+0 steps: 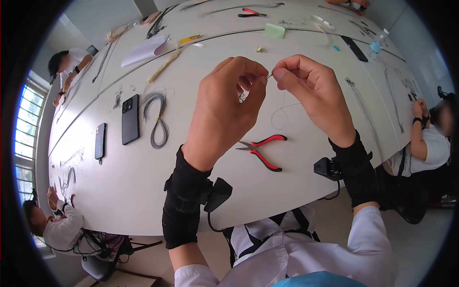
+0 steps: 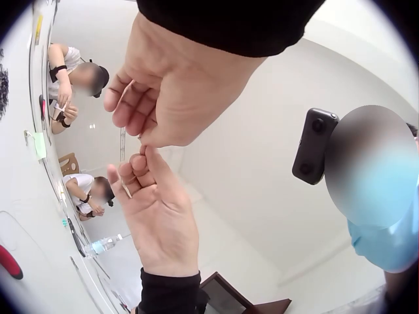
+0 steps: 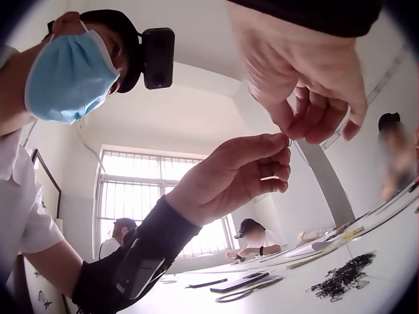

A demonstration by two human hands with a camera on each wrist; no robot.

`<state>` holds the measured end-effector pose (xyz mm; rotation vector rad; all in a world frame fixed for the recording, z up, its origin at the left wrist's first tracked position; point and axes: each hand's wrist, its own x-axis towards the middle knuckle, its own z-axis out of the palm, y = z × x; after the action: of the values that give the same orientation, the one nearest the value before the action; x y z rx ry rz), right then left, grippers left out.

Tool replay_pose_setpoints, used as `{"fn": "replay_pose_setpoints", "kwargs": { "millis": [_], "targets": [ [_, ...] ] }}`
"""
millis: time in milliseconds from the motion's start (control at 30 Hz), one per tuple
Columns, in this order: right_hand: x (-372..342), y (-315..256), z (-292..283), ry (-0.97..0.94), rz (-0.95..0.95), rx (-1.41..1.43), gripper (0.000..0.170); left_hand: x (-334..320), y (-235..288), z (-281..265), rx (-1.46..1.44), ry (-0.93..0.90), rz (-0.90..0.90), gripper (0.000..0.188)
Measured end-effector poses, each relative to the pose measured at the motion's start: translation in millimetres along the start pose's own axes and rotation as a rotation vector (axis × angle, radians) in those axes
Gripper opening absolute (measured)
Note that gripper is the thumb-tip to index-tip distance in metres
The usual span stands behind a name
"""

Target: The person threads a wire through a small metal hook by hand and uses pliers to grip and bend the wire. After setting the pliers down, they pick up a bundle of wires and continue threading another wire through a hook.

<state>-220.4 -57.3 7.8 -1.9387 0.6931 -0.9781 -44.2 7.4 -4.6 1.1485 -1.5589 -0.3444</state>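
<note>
My left hand (image 1: 222, 100) and right hand (image 1: 315, 91) are raised over the table, fingertips almost meeting. Each pinches a thin dark wire (image 1: 269, 75) between thumb and forefinger. A fine strand (image 1: 273, 115) hangs in a loose curl below the right fingertips. In the right wrist view a small dark bit of the wire (image 3: 289, 142) shows at the pinch; the rest is hidden by fingers. Red-and-black pliers (image 1: 263, 152) lie below the hands on the table, jaws pointing left.
A bundle of grey wire (image 1: 155, 117) lies left beside a large black phone (image 1: 130, 119) and a smaller phone (image 1: 100, 141). Beyond the hands are a green note (image 1: 274, 31), a water bottle (image 1: 378, 41) and another black phone (image 1: 354, 48). Other people sit around the table.
</note>
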Motion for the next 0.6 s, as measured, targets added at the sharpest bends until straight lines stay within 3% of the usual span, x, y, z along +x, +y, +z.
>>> {"fn": "replay_pose_setpoints", "kwargs": {
  "millis": [233, 400, 600],
  "targets": [
    [-0.4, 3.4, -2.9, -0.014, 0.109, 0.223, 0.025, -0.9, 5.3, 2.7, -0.058, -0.056, -0.138, 0.016],
    [-2.7, 2.1, -4.3, -0.06, 0.192, 0.22, 0.026, -0.6, -2.5, 7.9, -0.169, 0.041, -0.155, 0.012],
    [-6.9, -1.1, -10.0, -0.075, 0.279, 0.274, 0.026, 0.8, 2.2, 3.5, -0.24, 0.01, -0.271, 0.018]
  ]
}}
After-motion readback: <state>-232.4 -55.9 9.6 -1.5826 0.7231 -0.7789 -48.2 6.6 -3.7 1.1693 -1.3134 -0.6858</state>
